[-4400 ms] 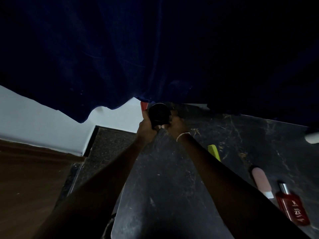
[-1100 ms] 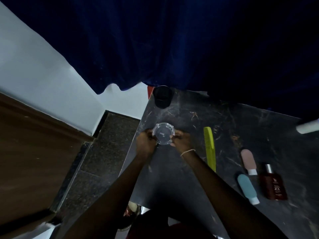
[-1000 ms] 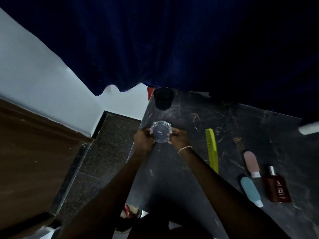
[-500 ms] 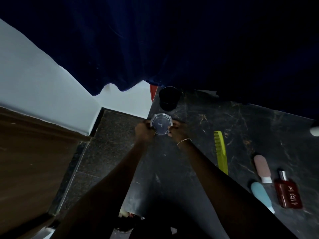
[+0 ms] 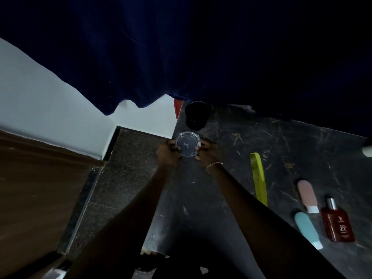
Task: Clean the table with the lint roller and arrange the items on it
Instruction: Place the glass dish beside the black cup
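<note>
A clear round glass dish (image 5: 187,143) sits near the far left corner of the dark marble table (image 5: 281,150), just in front of a black jar (image 5: 197,115). My left hand (image 5: 168,153) grips the dish's left side and my right hand (image 5: 207,151), with a thin bracelet on the wrist, grips its right side. A yellow-green comb (image 5: 258,176) lies to the right. Further right lie a pink tube (image 5: 307,195), a light blue tube (image 5: 308,229) and a dark red perfume bottle (image 5: 337,222). No lint roller can be made out.
A dark blue curtain (image 5: 181,47) hangs over the table's far edge. A red object (image 5: 178,107) sticks out behind the table's far left corner. A white object (image 5: 367,151) shows at the right edge. Left of the table are a speckled floor (image 5: 124,168) and a brown wooden surface (image 5: 40,188).
Both hands carried the glass dish away from me toward the far left corner, close to the black jar. Earlier they had set the black jar at that corner.
</note>
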Available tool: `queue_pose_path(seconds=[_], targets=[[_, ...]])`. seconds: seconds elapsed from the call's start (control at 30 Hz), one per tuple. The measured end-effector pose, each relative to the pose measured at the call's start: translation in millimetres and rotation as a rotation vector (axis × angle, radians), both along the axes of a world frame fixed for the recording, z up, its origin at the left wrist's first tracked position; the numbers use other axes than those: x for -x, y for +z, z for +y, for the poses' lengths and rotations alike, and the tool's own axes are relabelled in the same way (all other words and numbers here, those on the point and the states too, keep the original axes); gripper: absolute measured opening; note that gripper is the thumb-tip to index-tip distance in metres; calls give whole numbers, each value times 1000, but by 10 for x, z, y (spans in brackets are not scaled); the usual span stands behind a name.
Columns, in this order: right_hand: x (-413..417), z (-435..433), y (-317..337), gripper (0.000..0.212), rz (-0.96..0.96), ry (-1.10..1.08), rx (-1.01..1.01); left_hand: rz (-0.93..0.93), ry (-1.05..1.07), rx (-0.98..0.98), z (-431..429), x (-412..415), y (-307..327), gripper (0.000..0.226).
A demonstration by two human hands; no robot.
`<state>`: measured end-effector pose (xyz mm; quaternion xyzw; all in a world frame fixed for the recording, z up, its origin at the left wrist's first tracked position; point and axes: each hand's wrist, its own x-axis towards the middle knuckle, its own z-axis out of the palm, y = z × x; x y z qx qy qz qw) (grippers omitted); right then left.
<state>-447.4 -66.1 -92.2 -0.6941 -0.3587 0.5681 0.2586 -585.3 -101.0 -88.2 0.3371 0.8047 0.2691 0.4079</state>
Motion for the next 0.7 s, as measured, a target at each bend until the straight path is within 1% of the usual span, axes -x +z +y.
queue_pose_path(seconds=[0.2, 0.33, 0.5, 0.57, 0.6, 0.7], targets=[[-12, -10, -15, 31, -16, 20, -7, 12, -19, -30, 16, 21, -45, 22], [-16, -17, -25, 32, -1, 8, 5, 14, -23, -12, 28, 21, -49, 23], [-40, -24, 22, 30, 4, 31, -5, -88, 70, -55, -23, -4, -44, 20], [-67, -44, 49, 31, 17, 47, -28, -25, 49, -66, -89, 5, -29, 17], [-90, -63, 52, 36, 4, 58, -44, 33, 24, -80, -139, 16, -8, 18], [-222, -190, 51, 57, -160, 126, -93, 164, -54, -176, -338, 2, 69, 28]])
